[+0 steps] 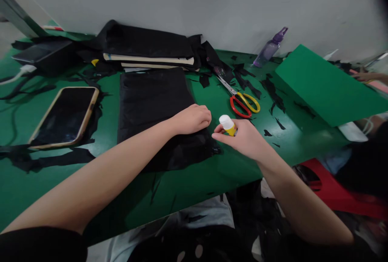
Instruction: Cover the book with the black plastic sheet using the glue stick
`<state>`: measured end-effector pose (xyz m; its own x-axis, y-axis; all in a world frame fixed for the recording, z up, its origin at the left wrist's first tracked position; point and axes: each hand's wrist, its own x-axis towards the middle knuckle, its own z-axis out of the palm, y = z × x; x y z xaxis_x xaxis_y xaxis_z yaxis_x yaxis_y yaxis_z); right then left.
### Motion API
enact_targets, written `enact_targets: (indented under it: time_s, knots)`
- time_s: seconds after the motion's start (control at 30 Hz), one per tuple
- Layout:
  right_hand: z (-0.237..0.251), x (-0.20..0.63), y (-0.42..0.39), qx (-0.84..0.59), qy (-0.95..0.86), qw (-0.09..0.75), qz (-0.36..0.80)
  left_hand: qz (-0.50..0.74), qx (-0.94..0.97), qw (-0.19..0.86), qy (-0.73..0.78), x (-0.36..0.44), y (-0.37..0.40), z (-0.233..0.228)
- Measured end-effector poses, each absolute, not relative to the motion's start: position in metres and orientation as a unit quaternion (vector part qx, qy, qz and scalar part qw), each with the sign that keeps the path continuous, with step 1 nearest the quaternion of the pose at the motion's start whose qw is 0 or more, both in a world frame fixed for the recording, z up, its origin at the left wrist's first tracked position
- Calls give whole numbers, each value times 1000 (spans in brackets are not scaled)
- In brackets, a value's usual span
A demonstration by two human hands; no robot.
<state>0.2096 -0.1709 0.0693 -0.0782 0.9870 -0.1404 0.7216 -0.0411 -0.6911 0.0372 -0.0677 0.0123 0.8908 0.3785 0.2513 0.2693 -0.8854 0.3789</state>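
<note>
My right hand (244, 137) grips a yellow glue stick (228, 125) with a white cap, held just off the right edge of a black fabric piece (153, 104) that lies flat on the green table (212, 173). My left hand (192, 118) rests as a loose fist on that fabric's right side, pressing it down. Its fingers are curled and I see nothing inside them.
Red-and-yellow scissors (242, 102) lie just behind my right hand. A phone (65, 116) lies at the left, folded black cloth and boards (148, 50) at the back, a purple spray bottle (269, 48) and a green sheet (324, 84) to the right. Black scraps litter the table.
</note>
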Motion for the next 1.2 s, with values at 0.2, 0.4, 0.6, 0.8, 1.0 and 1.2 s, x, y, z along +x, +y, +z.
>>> enact_targets:
  time_s: [0.2,0.4,0.6,0.8,1.0,1.2]
  knots:
    - [69,206,-157,-638,-688,140,316,157,959,169,161,37,-67,13]
    - [72,205,-152,-624,-667,122,389,159,958,168,167,37,-68,13]
    - [67,204,-148,-609,-611,148,485,163,958,163,168,37,-68,12]
    - [62,208,-146,-588,-515,168,601,148,959,167,176,38,-70,14]
    - [63,212,-148,-574,-473,151,651,149,959,166,175,38,-69,12]
    - [62,212,-153,-582,-493,137,632,143,961,158,177,40,-68,11]
